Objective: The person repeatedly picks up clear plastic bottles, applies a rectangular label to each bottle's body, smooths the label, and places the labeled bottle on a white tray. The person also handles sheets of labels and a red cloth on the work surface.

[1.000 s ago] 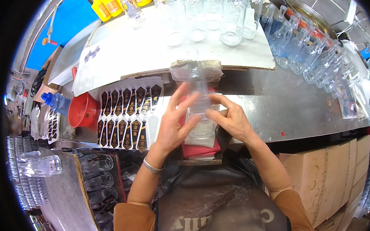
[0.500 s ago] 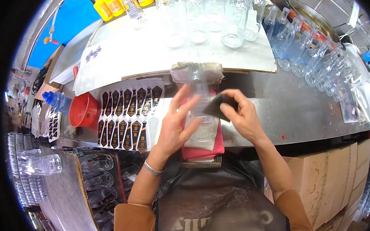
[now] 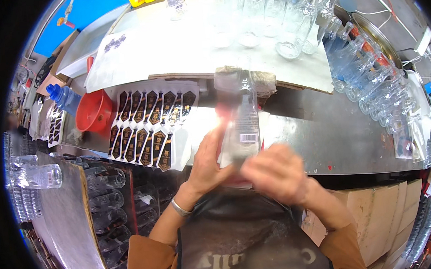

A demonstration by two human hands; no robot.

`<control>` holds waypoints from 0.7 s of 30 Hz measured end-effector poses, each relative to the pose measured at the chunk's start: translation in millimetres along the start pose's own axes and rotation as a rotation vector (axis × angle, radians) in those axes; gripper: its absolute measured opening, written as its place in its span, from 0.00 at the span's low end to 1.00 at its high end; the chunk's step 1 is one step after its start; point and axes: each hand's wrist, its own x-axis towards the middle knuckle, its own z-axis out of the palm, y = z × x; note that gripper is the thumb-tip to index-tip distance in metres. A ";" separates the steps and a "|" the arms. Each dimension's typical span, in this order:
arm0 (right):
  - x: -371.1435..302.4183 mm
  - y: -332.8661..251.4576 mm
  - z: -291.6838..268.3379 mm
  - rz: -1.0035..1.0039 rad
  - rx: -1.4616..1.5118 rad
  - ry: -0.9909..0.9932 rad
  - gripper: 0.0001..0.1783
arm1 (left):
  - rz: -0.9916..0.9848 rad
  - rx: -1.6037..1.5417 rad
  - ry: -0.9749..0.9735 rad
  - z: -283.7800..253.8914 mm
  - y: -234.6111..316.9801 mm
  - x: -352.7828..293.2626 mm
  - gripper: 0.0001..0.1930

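A clear glass bottle lies lengthwise in front of me, its neck end on a cloth-wrapped rest. A barcode label shows on its upper face. My left hand lies along the bottle's left side, fingers up the glass and thumb near the base, closed on it. Over the base end is my right hand, curled and smeared by motion. A blurred dark patch shows by its fingers; what they hold is hidden. Left of the bottle lies a sheet of dark tie-shaped labels, some places on it bare.
Several clear bottles stand on the white board ahead, more at the right. A red cup and a blue-capped bottle are left. Cartons sit low right; bottles lie stacked low left.
My right hand has come down toward the bottle's base, and the dark flat piece it held is no longer plain. My left hand, spread before, now lies against the bottle. The view has shifted slightly.
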 end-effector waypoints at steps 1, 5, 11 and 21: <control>8.0 11.4 -3.0 0.023 -0.064 0.073 0.17 | -0.025 -0.017 0.034 4.5 0.6 -2.9 0.57; 22.5 1.8 5.2 0.078 0.029 -0.141 0.20 | 0.037 0.023 0.111 11.7 3.9 -3.1 0.61; 83.9 74.8 1.6 0.367 -0.166 -0.018 0.12 | 0.055 0.040 0.175 16.0 13.0 0.4 0.63; 59.6 79.4 -12.2 0.393 -0.039 0.099 0.13 | -0.024 -0.127 0.146 17.5 12.8 -6.4 0.63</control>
